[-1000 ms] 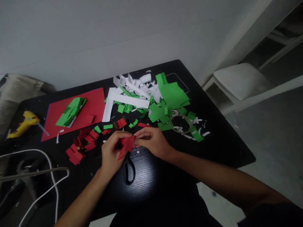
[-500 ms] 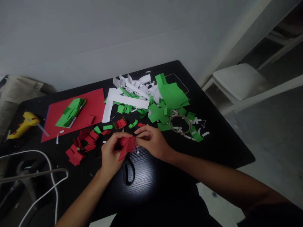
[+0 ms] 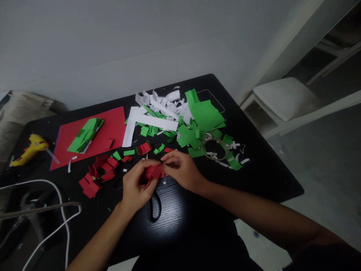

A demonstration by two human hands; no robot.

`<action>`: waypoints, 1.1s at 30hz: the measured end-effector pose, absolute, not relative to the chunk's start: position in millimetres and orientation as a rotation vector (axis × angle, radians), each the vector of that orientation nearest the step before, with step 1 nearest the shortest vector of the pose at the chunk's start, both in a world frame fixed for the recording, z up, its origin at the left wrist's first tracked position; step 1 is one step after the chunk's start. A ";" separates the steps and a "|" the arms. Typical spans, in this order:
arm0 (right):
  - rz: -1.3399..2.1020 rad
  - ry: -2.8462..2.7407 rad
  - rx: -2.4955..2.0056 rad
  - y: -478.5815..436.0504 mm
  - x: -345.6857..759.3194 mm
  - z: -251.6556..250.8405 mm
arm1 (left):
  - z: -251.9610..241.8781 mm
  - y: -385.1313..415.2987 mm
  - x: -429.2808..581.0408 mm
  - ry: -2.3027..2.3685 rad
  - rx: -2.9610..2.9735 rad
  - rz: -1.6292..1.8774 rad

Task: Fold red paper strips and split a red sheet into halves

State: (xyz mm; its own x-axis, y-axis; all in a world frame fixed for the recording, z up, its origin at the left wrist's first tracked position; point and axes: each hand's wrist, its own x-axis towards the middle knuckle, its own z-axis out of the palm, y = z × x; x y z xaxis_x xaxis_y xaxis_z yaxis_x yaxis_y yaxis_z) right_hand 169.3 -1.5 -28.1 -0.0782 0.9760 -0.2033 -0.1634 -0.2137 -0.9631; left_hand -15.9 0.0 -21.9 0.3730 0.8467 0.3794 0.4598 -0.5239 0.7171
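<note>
Between my hands is a piece of folded red paper [image 3: 152,172], held over the front middle of the black table. My left hand [image 3: 137,185] is closed around its left side, thumb underneath and fingers on top. With fingertips pinched, my right hand [image 3: 182,170] grips the paper's right end. A black scissors handle [image 3: 155,207] lies on the table just below my left hand; the rest of the scissors is mostly covered. Left of my hands sits a pile of small folded red paper pieces [image 3: 103,169].
A red sheet [image 3: 115,124] carries a green paper bundle [image 3: 86,135]. Beside it lies a yellow glue gun [image 3: 31,149]. White scraps [image 3: 163,101], green paper [image 3: 207,114] and a ring [image 3: 214,149] lie farther back and right. A white cable [image 3: 63,214] loops at lower left.
My left thumb has moved up along the red paper, and the flap that hung downward is now folded up. My right hand stays at the paper's right end.
</note>
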 end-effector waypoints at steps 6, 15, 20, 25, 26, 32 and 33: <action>1.462 -1.017 -1.174 -0.8 168.7 -33.2 | -19.3 -0.8 -16.6 1.033 2.183 0.973; 1.527 -0.949 -1.133 3.5 171.9 -34.2 | -19.3 0.8 -17.0 1.019 2.230 0.952; 1.541 -0.929 -1.121 6.2 172.5 -35.6 | -19.7 1.3 -16.6 1.050 2.209 0.948; 1.612 -0.809 -1.094 7.1 174.3 -35.7 | -15.3 1.0 -15.1 1.060 2.253 0.939; 1.634 -0.784 -1.087 7.1 174.9 -34.8 | -14.8 1.1 -15.2 1.069 2.256 0.933; 1.720 -0.725 -1.055 6.7 176.9 -26.5 | -18.7 2.5 -16.5 1.131 2.223 0.937; 1.732 -0.710 -1.050 6.7 176.8 -25.6 | -19.9 3.0 -16.7 1.147 2.208 0.952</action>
